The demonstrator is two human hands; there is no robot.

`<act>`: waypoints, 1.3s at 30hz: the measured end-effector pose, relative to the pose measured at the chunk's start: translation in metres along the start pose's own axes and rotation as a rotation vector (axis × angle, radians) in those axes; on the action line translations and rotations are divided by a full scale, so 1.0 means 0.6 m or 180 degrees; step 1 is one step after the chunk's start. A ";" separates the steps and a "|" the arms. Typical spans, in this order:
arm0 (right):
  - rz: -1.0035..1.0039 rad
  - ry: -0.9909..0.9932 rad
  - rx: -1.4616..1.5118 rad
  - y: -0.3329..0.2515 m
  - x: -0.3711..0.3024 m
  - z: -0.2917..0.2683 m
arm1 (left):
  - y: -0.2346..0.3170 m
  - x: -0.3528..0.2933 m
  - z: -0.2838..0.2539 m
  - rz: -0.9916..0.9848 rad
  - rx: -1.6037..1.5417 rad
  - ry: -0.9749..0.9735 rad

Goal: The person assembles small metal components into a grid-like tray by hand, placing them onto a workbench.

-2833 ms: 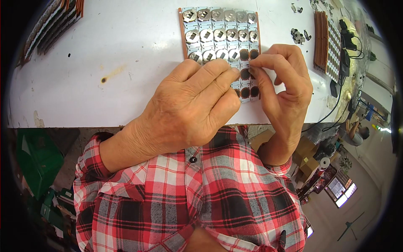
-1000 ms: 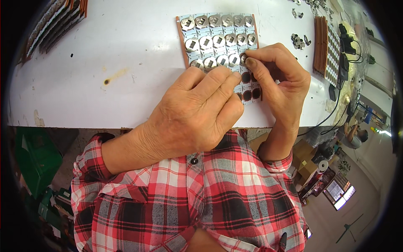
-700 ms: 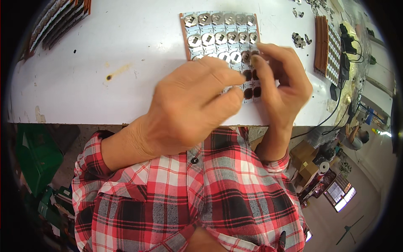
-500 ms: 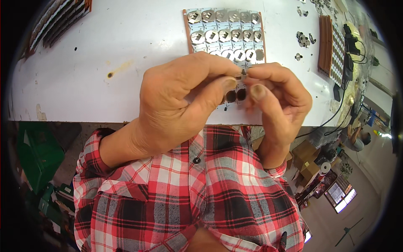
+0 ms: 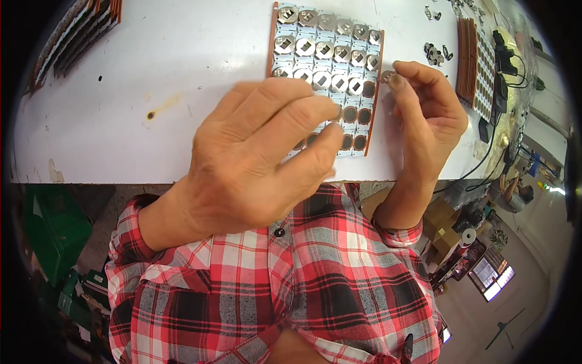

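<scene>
A panel of joined light-blue circuit boards [image 5: 382, 51] with brown side edges lies on the table. Round silver metal clips [image 5: 325, 50] sit in its far rows, while bare dark round pads [image 5: 364, 116] show in the near rows. My left hand [image 5: 248, 151] hovers over the panel's near left part, thumb and forefinger apart with nothing visible between them; it hides some pads and is slightly blurred. Just off the panel's right edge, my right hand [image 5: 429, 112] pinches a small metal clip [image 5: 388, 76] between thumb and forefinger.
Loose metal clips [image 5: 434, 54] lie in small heaps at the far right. Beyond my right hand stands a stack of similar panels [image 5: 467, 60], with black cables [image 5: 504, 91] beside it. Another panel stack [image 5: 82, 36] is at the far left. The table's front edge [image 5: 97, 183] runs before me.
My hands, close together over the panel before, have parted. The right one has moved right and now shows a metal clip; the left has drawn back slightly with its fingers spread. The panel has turned slightly.
</scene>
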State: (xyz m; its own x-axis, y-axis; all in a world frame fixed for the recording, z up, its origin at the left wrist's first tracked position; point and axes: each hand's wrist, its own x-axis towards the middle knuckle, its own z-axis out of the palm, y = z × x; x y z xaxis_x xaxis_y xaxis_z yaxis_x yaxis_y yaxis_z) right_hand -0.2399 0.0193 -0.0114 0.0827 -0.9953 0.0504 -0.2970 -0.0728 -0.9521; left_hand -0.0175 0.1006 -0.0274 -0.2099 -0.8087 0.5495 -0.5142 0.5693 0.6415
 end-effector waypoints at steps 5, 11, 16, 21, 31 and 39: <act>-0.0143 -0.0331 -0.0060 0.006 -0.003 0.001 | -0.005 -0.009 0.004 0.0031 0.0502 -0.0466; -0.0057 -0.0400 -0.0612 -0.005 -0.021 0.007 | 0.005 -0.008 0.006 -0.0051 0.0763 -0.0505; -0.0088 -0.0230 -0.0676 0.000 -0.024 0.017 | 0.009 -0.008 0.011 -0.0101 0.0764 -0.0437; -0.0318 -0.0337 -0.0699 0.006 -0.017 0.010 | 0.011 -0.006 0.011 -0.0151 0.0741 -0.0445; -0.0998 -0.0387 -0.0961 0.017 -0.013 0.003 | 0.010 -0.003 0.006 -0.0125 0.0806 -0.0606; -0.0680 0.0990 -0.1686 0.051 0.008 -0.059 | 0.013 0.005 0.007 -0.0233 0.0927 -0.0625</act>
State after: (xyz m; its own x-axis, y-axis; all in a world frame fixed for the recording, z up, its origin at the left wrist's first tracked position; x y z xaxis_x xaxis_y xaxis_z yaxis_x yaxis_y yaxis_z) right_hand -0.2824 0.0101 -0.0294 -0.0639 -0.9216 0.3829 -0.7401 -0.2136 -0.6377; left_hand -0.0260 0.1020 -0.0229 -0.3050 -0.8749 0.3762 -0.7433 0.4656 0.4803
